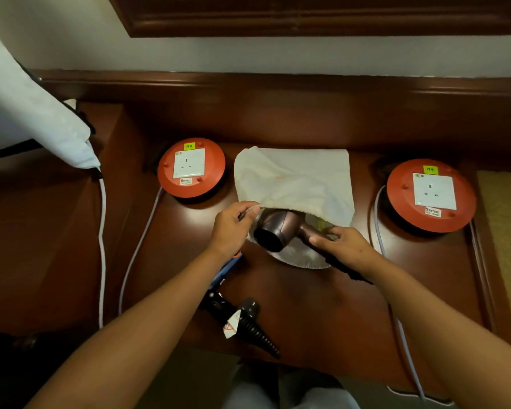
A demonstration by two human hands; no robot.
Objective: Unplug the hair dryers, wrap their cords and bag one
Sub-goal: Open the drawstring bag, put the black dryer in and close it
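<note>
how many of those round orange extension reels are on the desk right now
2. One orange reel sits left of the cloth bag, beyond the left hand. The other orange reel sits right of the bag, beyond the right hand. Both sockets are empty. No others are visible.

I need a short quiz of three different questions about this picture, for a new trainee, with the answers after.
1. True or false: a plug sits in the socket of the left round orange extension reel.
2. Which hand holds the handle of the bronze metallic hair dryer?
3. Multiple choice: the opening of the cream cloth bag is held by A) the left hand, B) the right hand, C) no hand.

Key:
1. False; its socket is empty, as is that of the right orange reel.
2. The right hand.
3. A; it lifts the edge while the dryer's nozzle end sits at the mouth.
</note>
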